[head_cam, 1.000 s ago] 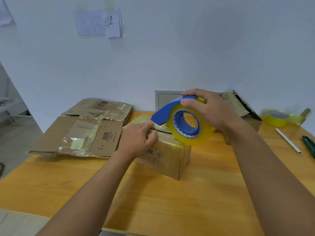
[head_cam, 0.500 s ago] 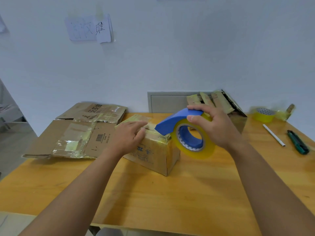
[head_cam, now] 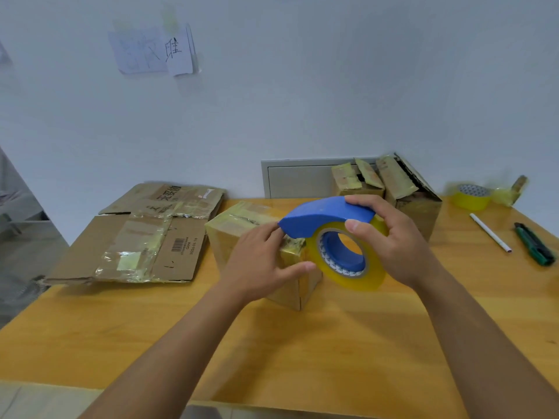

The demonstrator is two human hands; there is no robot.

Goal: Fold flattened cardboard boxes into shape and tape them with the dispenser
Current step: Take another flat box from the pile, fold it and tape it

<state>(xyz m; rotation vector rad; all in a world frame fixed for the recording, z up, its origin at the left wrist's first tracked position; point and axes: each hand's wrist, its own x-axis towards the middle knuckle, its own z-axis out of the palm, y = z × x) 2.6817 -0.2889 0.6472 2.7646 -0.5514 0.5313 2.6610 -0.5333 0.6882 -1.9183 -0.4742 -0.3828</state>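
Note:
A small folded cardboard box (head_cam: 230, 234), covered in yellowish tape, stands in the middle of the wooden table (head_cam: 302, 358). My left hand (head_cam: 263, 261) lies over its near top corner, fingers across the top and thumb along the front face. My right hand (head_cam: 393, 240) grips the blue tape dispenser (head_cam: 326, 213) with its yellow roll, held at the box's right end, its blue nose touching my left fingers. Flattened cardboard boxes (head_cam: 142, 237) lie to the left.
A taller folded box (head_cam: 414, 195) and a smaller one (head_cam: 351, 179) stand at the back by the wall. At the far right lie a spare yellow tape roll (head_cam: 472, 196), a white pen (head_cam: 490, 232) and a green utility knife (head_cam: 535, 247).
The dispenser has come down and toward me along the box top to its near right corner. My left hand slid from the top's far part to the near corner, thumb now on the front.

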